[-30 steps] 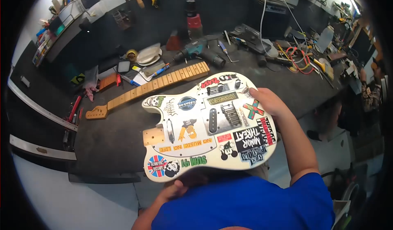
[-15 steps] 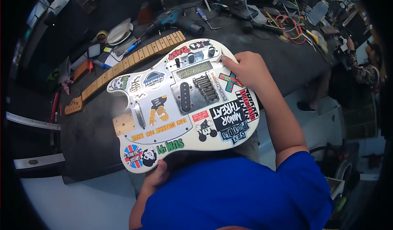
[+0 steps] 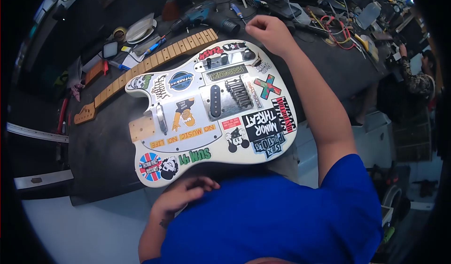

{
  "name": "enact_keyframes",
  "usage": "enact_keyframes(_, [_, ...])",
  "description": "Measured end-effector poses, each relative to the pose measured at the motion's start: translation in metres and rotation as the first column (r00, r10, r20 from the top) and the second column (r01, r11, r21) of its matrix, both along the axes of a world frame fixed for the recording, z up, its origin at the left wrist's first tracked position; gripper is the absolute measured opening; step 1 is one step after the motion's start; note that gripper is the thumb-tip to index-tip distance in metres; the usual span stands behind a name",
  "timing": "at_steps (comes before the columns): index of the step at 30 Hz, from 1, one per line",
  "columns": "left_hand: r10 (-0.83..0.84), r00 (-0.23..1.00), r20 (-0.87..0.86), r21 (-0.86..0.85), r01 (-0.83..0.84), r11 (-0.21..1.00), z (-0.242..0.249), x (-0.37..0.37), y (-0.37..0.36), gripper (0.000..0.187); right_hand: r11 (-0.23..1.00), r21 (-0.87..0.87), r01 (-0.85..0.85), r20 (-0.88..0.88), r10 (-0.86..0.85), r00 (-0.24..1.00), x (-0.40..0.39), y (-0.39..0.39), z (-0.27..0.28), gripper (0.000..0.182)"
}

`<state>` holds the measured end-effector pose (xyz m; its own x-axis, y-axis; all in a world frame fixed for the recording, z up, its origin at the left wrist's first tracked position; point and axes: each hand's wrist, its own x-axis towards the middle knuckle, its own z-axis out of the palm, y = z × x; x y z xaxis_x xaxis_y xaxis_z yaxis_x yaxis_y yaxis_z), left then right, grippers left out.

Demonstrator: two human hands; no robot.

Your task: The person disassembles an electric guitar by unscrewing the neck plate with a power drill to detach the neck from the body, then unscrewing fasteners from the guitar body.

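A white guitar body [image 3: 197, 163] covered in stickers lies face up on the dark workbench, with a pickup, metal bridge and control plate showing. My left hand [image 3: 188, 193] is just below its lower edge, near my blue shirt, empty with loosely bent fingers apart. Beyond the upper right edge of the body, my right hand [image 3: 268, 33] hovers with its fingers curled together; whether anything is between them is hidden. Close to its fingertips lies a blue-handled screwdriver [image 3: 237, 10]. Behind the body rests a wooden guitar neck [image 3: 155, 63].
A teal and black drill [image 3: 199, 14] lies behind the neck. Cables, a clear bottle [image 3: 369, 14] and tools crowd the back right of the workbench [image 3: 324, 69]. A metal ruler [image 3: 37, 133] is at the left. Another person [image 3: 419, 78] is at the far right.
My right hand has let go of the body's upper right edge and moved up and away. My left hand has released the lower edge. The body has shifted slightly and now lies on the bench.
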<state>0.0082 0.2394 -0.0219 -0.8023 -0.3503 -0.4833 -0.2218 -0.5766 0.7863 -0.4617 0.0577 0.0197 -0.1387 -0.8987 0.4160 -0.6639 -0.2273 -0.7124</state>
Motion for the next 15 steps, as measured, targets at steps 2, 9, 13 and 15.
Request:
enact_keyframes(2, [-0.125,0.992,0.001,-0.254,0.122,0.959,0.043,0.005,-0.005,0.055,1.000,-0.001,-0.026,0.253,0.026,0.967,-0.007,-0.020,-0.021,0.019])
enact_keyframes(9, [-0.190,0.968,-0.161,-0.890,-0.059,0.452,0.168,0.082,-0.070,0.065,0.999,-0.004,0.043,0.110,-0.043,0.993,-0.017,-0.017,-0.057,0.019])
enact_keyframes(13, [0.208,0.909,-0.360,-0.927,-0.375,0.032,0.197,0.074,-0.113,0.041,0.997,0.061,0.044,0.167,-0.054,0.984,-0.020,-0.015,-0.054,0.022])
enact_keyframes(15, [0.287,0.856,-0.430,-0.896,-0.444,-0.019,0.199,0.063,-0.157,0.027,0.999,0.042,0.024,0.198,-0.032,0.980,-0.024,-0.018,-0.059,0.021])
